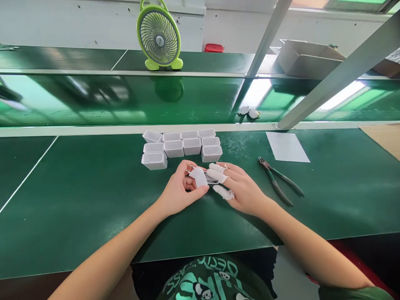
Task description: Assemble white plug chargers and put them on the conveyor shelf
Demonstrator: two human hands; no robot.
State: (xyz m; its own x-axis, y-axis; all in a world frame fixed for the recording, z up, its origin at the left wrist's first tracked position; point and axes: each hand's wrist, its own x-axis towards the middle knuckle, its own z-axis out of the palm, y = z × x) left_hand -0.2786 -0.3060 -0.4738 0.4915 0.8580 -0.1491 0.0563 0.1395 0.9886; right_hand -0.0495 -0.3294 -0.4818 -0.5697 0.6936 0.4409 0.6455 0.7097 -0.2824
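Observation:
My left hand (179, 189) is closed around a small white plug piece (198, 176) with metal pins sticking out at its far end. My right hand (242, 187) meets it from the right; white cots cover its fingertips, which touch the piece and a thin metal part between the hands. Both hands rest low over the green worktop (78, 196). Just beyond them stands a cluster of small white rectangular housings (183, 146), open sides up, in rows.
Green-handled pliers (279, 180) lie right of my right hand, a white paper sheet (286, 146) beyond them. A green desk fan (159, 35), a red box (214, 48) and a grey tray (308, 58) stand on the far shelf. Two small parts (249, 111) lie on the conveyor belt.

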